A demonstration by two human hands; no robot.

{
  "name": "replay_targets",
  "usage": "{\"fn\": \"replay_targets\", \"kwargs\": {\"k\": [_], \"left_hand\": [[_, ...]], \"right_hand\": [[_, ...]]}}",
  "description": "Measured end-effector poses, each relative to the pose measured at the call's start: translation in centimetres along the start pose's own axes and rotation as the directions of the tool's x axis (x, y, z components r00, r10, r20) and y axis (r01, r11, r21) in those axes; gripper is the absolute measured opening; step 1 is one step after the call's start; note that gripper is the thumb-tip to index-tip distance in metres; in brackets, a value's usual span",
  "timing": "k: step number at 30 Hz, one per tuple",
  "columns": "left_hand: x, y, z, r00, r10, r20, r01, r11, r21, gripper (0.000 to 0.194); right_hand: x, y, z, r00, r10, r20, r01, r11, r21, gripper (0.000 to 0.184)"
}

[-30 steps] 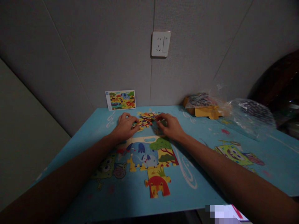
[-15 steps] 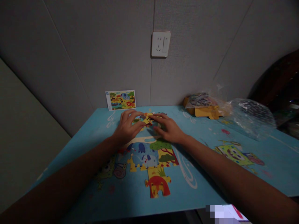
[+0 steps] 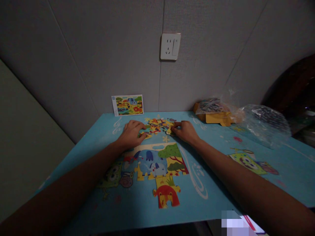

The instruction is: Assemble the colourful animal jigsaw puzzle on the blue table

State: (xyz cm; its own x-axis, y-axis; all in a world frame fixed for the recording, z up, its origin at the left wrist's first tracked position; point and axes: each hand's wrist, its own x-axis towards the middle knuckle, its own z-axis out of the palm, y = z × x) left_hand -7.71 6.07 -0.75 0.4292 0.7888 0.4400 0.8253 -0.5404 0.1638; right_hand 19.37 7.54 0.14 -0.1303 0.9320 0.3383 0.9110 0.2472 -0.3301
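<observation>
A loose pile of jigsaw puzzle pieces (image 3: 158, 124) lies toward the back of the table. My left hand (image 3: 132, 133) rests at the pile's left side, fingers stretched over some pieces and thumb apart from them. On the right side, my right hand (image 3: 185, 131) has thumb and fingers pinched on a puzzle piece (image 3: 169, 131) with yellow and dark parts. Closer to me is a joined puzzle section (image 3: 152, 162) showing blue elephants and green trees. From its lower edge sticks out a piece with a red-maned lion (image 3: 167, 196). My left forearm hides part of the section's left side.
A picture card (image 3: 129, 105) of the animal scene leans against the wall at the back left. At the back right sit a yellow box (image 3: 218, 117) and a crumpled clear plastic bag (image 3: 267, 123). The blue table (image 3: 216, 196) has cartoon prints; a wall socket (image 3: 170, 46) is above.
My hands have moved apart, showing more of the pile between them. The right hand has shifted right and its fingers have closed on a puzzle piece. The joined section is unchanged.
</observation>
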Motion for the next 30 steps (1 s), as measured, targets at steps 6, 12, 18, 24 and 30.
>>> {"fn": "replay_targets", "kwargs": {"k": [6, 12, 18, 24, 30], "left_hand": [[0.0, -0.3, 0.2, 1.000, -0.015, 0.014, 0.015, 1.000, -0.020, 0.025], [0.2, -0.3, 0.0, 1.000, 0.007, 0.003, -0.007, 0.998, -0.067, 0.039], [0.1, -0.2, -0.4, 0.992, 0.080, -0.101, -0.088, 0.994, -0.070, 0.055], [-0.1, 1.0, -1.2, 0.919, 0.319, -0.233, -0.346, 0.935, -0.084, 0.055], [-0.1, 1.5, -1.1, 0.870, 0.416, -0.265, -0.446, 0.893, -0.061, 0.056]], "right_hand": [[0.1, -0.2, -0.1, 0.999, -0.033, 0.033, 0.034, 0.999, -0.015, 0.018], [0.1, -0.2, 0.1, 0.997, -0.071, 0.006, 0.071, 0.997, -0.018, 0.018], [-0.3, -0.8, 0.0, 0.972, -0.221, -0.085, 0.230, 0.966, 0.116, 0.015], [-1.4, -2.1, 0.0, 0.852, -0.510, -0.115, 0.521, 0.807, 0.279, 0.070], [-1.9, -2.9, -0.2, 0.802, -0.592, -0.078, 0.586, 0.754, 0.297, 0.062]]}}
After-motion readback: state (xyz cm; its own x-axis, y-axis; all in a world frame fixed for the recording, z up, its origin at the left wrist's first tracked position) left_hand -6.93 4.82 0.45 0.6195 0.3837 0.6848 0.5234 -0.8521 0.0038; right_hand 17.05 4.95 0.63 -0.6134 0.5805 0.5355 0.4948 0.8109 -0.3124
